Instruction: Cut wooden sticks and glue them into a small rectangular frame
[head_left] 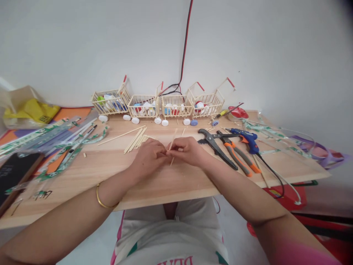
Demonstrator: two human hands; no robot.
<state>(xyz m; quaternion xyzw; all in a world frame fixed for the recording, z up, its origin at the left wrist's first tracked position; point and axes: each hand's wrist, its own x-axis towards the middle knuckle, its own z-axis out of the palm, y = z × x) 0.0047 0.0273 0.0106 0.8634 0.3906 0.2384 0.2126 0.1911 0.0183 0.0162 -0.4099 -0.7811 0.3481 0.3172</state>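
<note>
Pinching with the fingertips of the right hand [190, 149], just over the wooden table [176, 184] at the clock's centre: a thin wooden stick [173, 138], slanting away toward one o'clock. Curled in from nine o'clock with the left hand [150, 156], tips close against the near end of that stick; cannot tell whether gripping it too. Beneath the right fingers, partly hidden, another slender stick [172, 161], near end toward six o'clock, far end toward one; cannot tell whether held or merely lying there. Around the left wrist, toward eight o'clock, a gold bangle [98, 195]. Just beyond the left hand, at ten o'clock, a loose bunch of pale sticks [134, 140], with one longer stick [121, 135] lying farther out. Along the wall [110, 44] from ten-thirty round past one, four small stick-built carts [176, 96] with red-tipped handles, round wheels and colourful contents. At three o'clock, side by side, a dark-handled cutting tool [219, 148] and orange-and-grey pliers [234, 154]; between two and three, a blue glue gun [249, 139]. Out at two, a red-and-white bowl [238, 112]. Toward nine, clear plastic packaging [30, 138] with green print.
</note>
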